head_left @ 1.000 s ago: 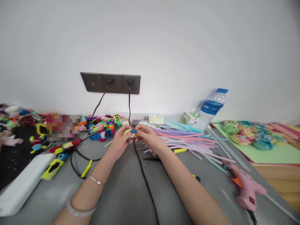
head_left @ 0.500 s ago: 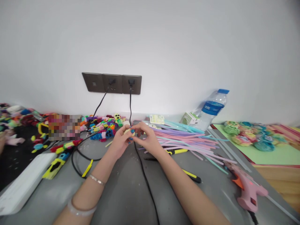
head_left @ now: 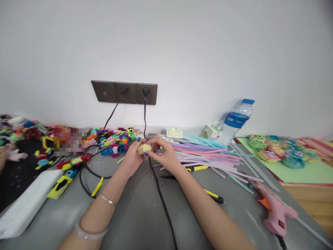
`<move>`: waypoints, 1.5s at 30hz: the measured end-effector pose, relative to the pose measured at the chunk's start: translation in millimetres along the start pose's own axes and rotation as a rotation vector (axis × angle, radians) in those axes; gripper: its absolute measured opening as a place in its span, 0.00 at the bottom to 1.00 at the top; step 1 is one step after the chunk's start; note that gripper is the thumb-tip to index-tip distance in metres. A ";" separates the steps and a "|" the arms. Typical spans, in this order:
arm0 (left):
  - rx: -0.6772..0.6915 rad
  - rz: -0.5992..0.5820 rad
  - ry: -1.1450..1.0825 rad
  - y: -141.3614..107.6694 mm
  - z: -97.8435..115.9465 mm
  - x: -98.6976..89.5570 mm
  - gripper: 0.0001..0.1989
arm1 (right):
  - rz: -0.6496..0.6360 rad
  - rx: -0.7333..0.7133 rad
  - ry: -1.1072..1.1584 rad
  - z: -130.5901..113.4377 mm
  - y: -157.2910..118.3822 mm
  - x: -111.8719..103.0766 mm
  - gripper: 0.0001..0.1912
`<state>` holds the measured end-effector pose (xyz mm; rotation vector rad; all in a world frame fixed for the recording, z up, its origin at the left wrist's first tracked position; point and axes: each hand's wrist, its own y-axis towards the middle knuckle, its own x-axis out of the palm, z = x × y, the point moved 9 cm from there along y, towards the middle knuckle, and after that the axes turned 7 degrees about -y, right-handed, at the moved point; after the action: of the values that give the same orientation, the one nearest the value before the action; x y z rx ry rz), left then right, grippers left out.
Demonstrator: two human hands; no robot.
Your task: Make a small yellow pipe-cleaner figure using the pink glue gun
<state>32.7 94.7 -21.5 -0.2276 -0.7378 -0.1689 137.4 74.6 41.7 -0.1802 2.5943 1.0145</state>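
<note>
A small pale-yellow fuzzy piece (head_left: pixel 144 149), seemingly coiled pipe cleaner, is held between my two hands above the grey table. My left hand (head_left: pixel 133 153) cups it from the left, its thumb lifted off the piece. From the right, my right hand (head_left: pixel 161 151) pinches its edge with thumb and fingers. Beside my right hand lies a spread of pastel pipe cleaners (head_left: pixel 205 152) in purple, pink and turquoise. Below that wrist are a yellow-and-black utility knife (head_left: pixel 199 168) and another yellow-and-black tool (head_left: pixel 213 196), partly hidden by the forearm.
A pink hot glue gun (head_left: pixel 277 211) rests at the right, near a water bottle (head_left: pixel 235 121). Black cables (head_left: pixel 162 198) run from the wall sockets (head_left: pixel 124 93) across the table. Colourful pipe-cleaner figures (head_left: pixel 114 139) and a white box (head_left: pixel 31 201) lie left. Another person's hand (head_left: pixel 3 156) shows there.
My left thumb has lifted away from the pale-yellow piece, so more of it now shows between my hands. My right hand has barely moved.
</note>
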 end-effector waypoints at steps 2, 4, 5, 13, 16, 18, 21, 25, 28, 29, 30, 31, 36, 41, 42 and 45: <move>-0.015 0.032 -0.016 -0.2 -0.9 -1.4 0.18 | 0.006 0.002 -0.001 0.4 -0.1 -0.7 0.07; -0.019 0.060 -0.019 -0.2 -1.3 -2.9 0.15 | 0.017 0.012 0.003 1.5 -0.2 -2.1 0.08; -0.019 0.065 -0.019 0.0 -1.5 -3.3 0.14 | 0.026 0.020 0.005 2.1 -0.2 -3.2 0.08; 0.059 -0.022 0.025 2.6 3.8 1.3 0.11 | 0.136 0.094 -0.019 8.5 0.7 -16.7 0.06; 0.066 -0.022 0.076 1.6 4.8 0.9 0.11 | 0.153 0.090 -0.042 10.9 0.6 -19.4 0.06; 0.072 -0.012 0.121 0.9 5.2 -0.5 0.14 | 0.153 0.082 -0.057 11.6 0.6 -19.8 0.07; 0.087 -0.013 0.168 0.7 5.2 -1.9 0.17 | 0.132 0.056 -0.080 9.8 0.9 -17.9 0.08; 0.104 -0.013 0.200 1.7 5.6 -3.9 0.17 | 0.123 0.023 -0.097 6.5 1.4 -16.4 0.08; 0.113 -0.005 0.206 2.1 6.8 -4.8 0.18 | 0.138 0.019 -0.100 7.0 0.8 -17.1 0.10; 0.114 -0.002 0.204 2.1 7.2 -4.9 0.18 | 0.146 0.029 -0.100 8.3 0.4 -17.5 0.11; 0.116 0.001 0.202 2.0 7.6 -4.9 0.18 | 0.154 0.044 -0.097 10.1 -0.1 -17.9 0.12; 0.119 0.003 0.200 1.9 8.0 -4.9 0.18 | 0.162 0.063 -0.089 12.1 -0.7 -18.3 0.13; 0.135 -0.007 0.195 0.7 10.3 -2.6 0.16 | 0.167 0.116 -0.040 17.2 -1.8 -17.7 0.09; 0.143 -0.024 0.200 0.2 10.5 -1.3 0.16 | 0.150 0.131 -0.052 16.2 -0.6 -17.8 0.07; 0.143 -0.026 0.200 0.2 10.2 -1.3 0.16 | 0.148 0.129 -0.052 15.7 -0.4 -18.0 0.06; 0.145 -0.014 0.198 0.4 9.8 -2.9 0.17 | 0.148 0.119 -0.053 13.8 0.0 -18.5 0.06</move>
<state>24.3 97.9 -16.5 -0.0665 -0.5518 -0.1488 158.4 83.8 39.0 0.0690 2.6408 0.8967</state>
